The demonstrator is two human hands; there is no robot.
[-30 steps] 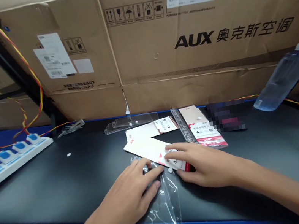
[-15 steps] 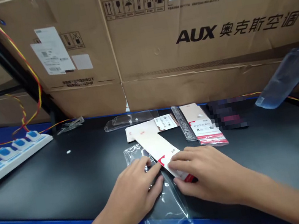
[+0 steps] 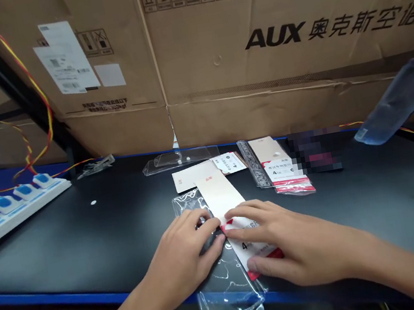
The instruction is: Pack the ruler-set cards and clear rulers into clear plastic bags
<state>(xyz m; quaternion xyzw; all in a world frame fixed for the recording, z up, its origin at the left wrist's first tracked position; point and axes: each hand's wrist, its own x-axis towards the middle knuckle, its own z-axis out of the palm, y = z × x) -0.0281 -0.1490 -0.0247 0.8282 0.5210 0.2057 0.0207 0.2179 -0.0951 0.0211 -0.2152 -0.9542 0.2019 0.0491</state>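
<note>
My left hand [image 3: 190, 251] on clear bag [image 3: 228, 274], right hand [image 3: 286, 240] on long card [image 3: 220, 195]; can't tell if either grip is pinching.

The left forearm enters from seven o'clock, its hand [image 3: 191, 248] palm down with fingers bent and thumb extended toward three o'clock. The right forearm enters from four o'clock; its hand [image 3: 282, 240] is palm down, fingers spread toward nine o'clock, thumb below them.
</note>
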